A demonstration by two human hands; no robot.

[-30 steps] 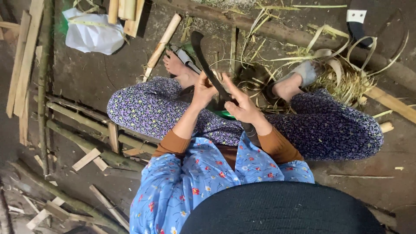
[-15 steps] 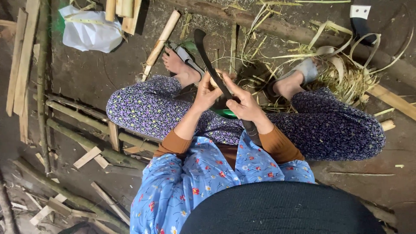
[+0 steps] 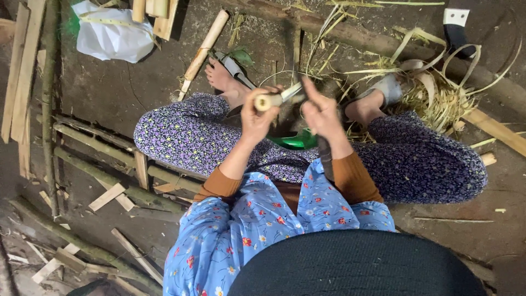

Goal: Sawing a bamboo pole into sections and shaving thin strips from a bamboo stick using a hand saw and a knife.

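**Q:** What kind of place is it?

**R:** Bare packed earth forms the floor (image 3: 109, 93), dark and littered. Split bamboo slats and poles lie along its left edge, and one log (image 3: 350, 35) runs across its far edge. A heap of pale curled shavings (image 3: 438, 98) sits toward the far right corner. A white plastic bag (image 3: 109, 35) rests in the far left corner.

**Q:** Who is there, and what is held?

**R:** One person sits on the floor, knees apart, two feet in sandals. The left hand (image 3: 255, 118) is closed around one short bamboo piece (image 3: 269, 101), cut end facing up, raised over the lap. The right hand (image 3: 323, 115) grips one knife (image 3: 293, 94) by its dark handle, forefinger extended; the blade meets the bamboo piece.

**Q:** Anything else?

**R:** One green object (image 3: 298, 141) lies on the lap below the hands. One bamboo stick (image 3: 205, 46) lies beside the left foot.
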